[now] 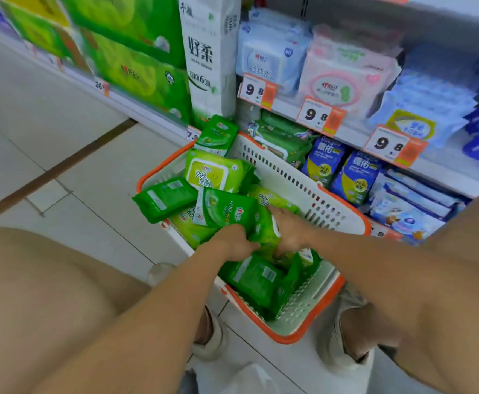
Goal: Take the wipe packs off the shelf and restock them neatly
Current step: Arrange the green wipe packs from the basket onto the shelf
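My left hand (232, 240) and my right hand (288, 231) are both down in the basket (298, 183), and their fingers curl around the same bundle of green wipe packs (264, 228), one hand on each side. More green wipe packs lie loose around them in the basket, in a disordered pile; one pack (164, 199) hangs over the left rim, and another pack (217, 135) stands at the far corner. The basket sits on the floor (90, 172) just beside the bottom shelf (278, 135), where a few similar green packs already lie. I think the risk is that the smooth packs slide out of my grip when I lift several together. The pack on the rim could also fall to the floor if I push the pile.
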A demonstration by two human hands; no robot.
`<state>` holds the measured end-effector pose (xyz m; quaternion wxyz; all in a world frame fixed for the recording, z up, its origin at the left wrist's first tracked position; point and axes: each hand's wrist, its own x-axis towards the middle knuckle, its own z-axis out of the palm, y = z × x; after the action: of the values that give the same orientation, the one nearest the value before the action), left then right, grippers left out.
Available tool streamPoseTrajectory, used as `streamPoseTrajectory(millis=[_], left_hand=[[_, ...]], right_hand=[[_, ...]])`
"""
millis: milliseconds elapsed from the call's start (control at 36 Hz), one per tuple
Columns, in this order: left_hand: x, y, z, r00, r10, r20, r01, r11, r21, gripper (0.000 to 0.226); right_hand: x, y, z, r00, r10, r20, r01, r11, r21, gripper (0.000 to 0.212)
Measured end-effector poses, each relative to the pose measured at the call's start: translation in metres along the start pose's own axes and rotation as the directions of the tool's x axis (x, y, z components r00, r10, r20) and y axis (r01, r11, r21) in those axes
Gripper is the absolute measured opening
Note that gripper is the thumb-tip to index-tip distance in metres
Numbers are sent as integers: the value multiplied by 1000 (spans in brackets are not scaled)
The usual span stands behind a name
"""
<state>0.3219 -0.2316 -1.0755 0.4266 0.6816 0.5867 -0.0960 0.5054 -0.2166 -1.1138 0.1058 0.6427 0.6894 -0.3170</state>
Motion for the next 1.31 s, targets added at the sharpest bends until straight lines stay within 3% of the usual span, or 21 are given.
streamPoseTrajectory(millis=[83, 139, 278, 333, 417, 528, 639, 722, 806, 917, 944, 1000, 1028, 1056, 1111, 1139, 1167, 1222, 1306], left_hand=[[6, -4, 0, 999, -51, 16, 53, 994, -95, 58], [7, -4, -2, 996, -82, 27, 87, 965, -247, 68], [-6, 23, -10, 988, -61, 143, 134, 804, -579, 96], [-13, 42, -16, 992, -56, 110, 115, 743, -660, 105], [-17, 66, -33, 998, -51, 37, 60, 605, -794, 94], [-38, 86, -71, 989, 145, 0, -74, 502, -862, 57], [-55, 101, -91, 940, 304, -155, -295, 496, -817, 74], [-61, 109, -90, 931, 261, -254, -344, 402, -849, 92], [-69, 114, -87, 932, 172, -318, -358, 316, -879, 77], [-72, 109, -78, 960, 119, -254, -274, 198, -941, 53], [-73, 107, -76, 966, 107, -235, -251, 174, -952, 45], [-76, 105, -75, 970, 106, -219, -232, 122, -965, 23], [-77, 105, -75, 971, 112, -213, -223, 93, -970, 17], [-79, 105, -76, 969, 119, -215, -224, 60, -973, 18], [-83, 109, -82, 964, 137, -229, -234, 18, -972, 30], [-85, 113, -87, 958, 156, -240, -245, 16, -969, 33], [-89, 118, -93, 950, 181, -257, -267, 33, -963, 34], [-95, 128, -107, 929, 202, -310, -337, 111, -935, 35], [-102, 139, -130, 888, 222, -403, -451, 248, -857, 53]], right_hand=[[-1, 1, -1, 999, -25, -45, 24, 1000, -6, 148], [-6, 2, 1, 995, -26, -96, 27, 1000, 14, 146], [-36, 0, -20, 947, -28, -319, 79, 986, 148, 126], [-53, -7, -36, 916, -42, -399, 106, 984, 140, 123], [-80, -17, -68, 843, -91, -530, 111, 994, 6, 121], [-113, -25, -113, 729, -245, -639, 118, 964, -236, 114], [-134, -26, -137, 593, -470, -654, 174, 868, -465, 108], [-150, -33, -155, 550, -518, -655, 278, 853, -441, 103], [-161, -39, -166, 590, -486, -645, 426, 866, -263, 106], [-167, -38, -179, 652, -470, -594, 576, 818, -15, 117], [-172, -39, -190, 649, -390, -653, 573, 816, 83, 112], [-182, -33, -218, 619, -58, -784, 482, 815, 320, 93], [-187, -25, -229, 648, 115, -753, 387, 802, 455, 88], [-193, -16, -236, 727, 223, -649, 285, 763, 581, 90], [-198, 0, -233, 923, 231, -308, 112, 605, 789, 91], [-199, 4, -226, 973, 146, -179, 82, 504, 860, 81], [-200, 4, -220, 988, 69, -140, 99, 413, 905, 67], [-197, -2, -212, 976, 45, -214, 191, 301, 934, 54], [-191, -9, -213, 948, 83, -308, 287, 198, 937, 57]])
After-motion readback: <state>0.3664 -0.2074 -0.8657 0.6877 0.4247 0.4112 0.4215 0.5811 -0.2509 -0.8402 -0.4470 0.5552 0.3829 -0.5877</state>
